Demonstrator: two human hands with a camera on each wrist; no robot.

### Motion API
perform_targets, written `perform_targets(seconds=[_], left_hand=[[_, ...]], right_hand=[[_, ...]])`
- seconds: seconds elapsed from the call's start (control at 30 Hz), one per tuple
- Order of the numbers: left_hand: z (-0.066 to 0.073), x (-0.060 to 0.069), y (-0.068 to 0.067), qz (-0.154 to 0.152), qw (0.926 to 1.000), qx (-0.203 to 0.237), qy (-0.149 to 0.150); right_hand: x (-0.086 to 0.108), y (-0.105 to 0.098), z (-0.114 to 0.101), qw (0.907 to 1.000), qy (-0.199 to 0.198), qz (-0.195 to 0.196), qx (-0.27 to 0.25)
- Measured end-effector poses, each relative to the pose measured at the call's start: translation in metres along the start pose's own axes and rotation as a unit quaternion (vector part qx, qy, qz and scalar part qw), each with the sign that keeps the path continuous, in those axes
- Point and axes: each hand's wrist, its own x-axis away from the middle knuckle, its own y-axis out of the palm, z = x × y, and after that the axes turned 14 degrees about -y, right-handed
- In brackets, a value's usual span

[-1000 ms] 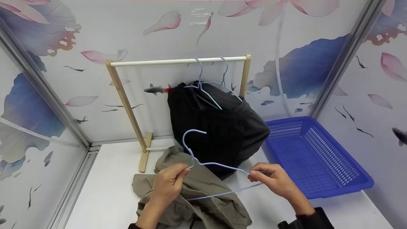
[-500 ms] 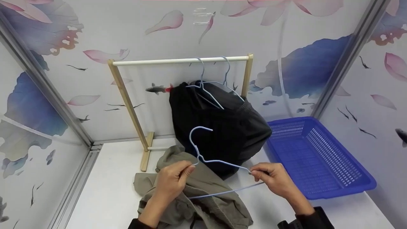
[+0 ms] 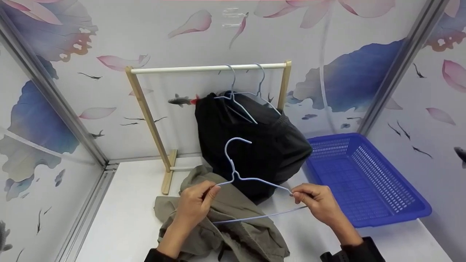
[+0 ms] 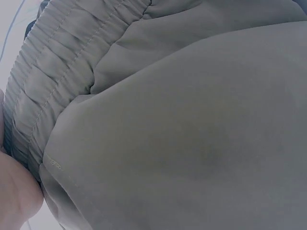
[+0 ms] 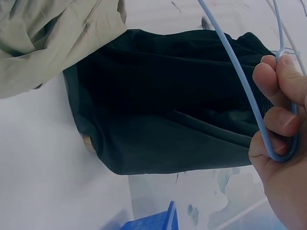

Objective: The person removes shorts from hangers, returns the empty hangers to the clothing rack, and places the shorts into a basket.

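My left hand (image 3: 193, 203) pinches the left shoulder of a light-blue wire hanger (image 3: 264, 181) together with the olive pants (image 3: 233, 203). In the left wrist view, the gathered elastic waistband (image 4: 53, 72) of these pants lies against the hand at the left edge. The hanger's left end is hidden by hand and cloth; its bottom bar comes out from the pants. My right hand (image 3: 316, 203) grips the hanger's right end, and the right wrist view shows its fingers (image 5: 280, 120) curled at the bent corner. The hook points up and to the right. Most of the pants droop onto the white table.
A wood-and-white clothes rack (image 3: 207, 69) stands at the back. On it hang two blue hangers with dark garments (image 3: 251, 145), right behind the held hanger. A blue plastic basket (image 3: 367, 182) sits at the right. Printed panels wall the table (image 3: 120, 218).
The held hanger has shifted right and up, its hook rising. More of its left shoulder shows beside my left hand. My right hand has moved slightly right; the view has shifted a little.
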Motion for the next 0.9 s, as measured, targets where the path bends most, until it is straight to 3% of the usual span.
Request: perform_targets(seconds=[0.4, 0.57, 0.9], left_hand=[[-0.005, 0.005, -0.005, -0.020, 0.9993, 0.024, -0.018], [-0.008, 0.007, -0.008, -0.048, 0.9977, 0.043, -0.020], [-0.013, 0.012, -0.014, -0.099, 0.9940, 0.038, -0.025]], right_hand=[[0.007, 0.002, 0.004, 0.9999, 0.003, 0.003, -0.011], [0.008, 0.000, 0.006, 0.9997, 0.002, 0.011, -0.020], [0.011, -0.003, 0.011, 0.9997, 0.004, 0.012, -0.020]])
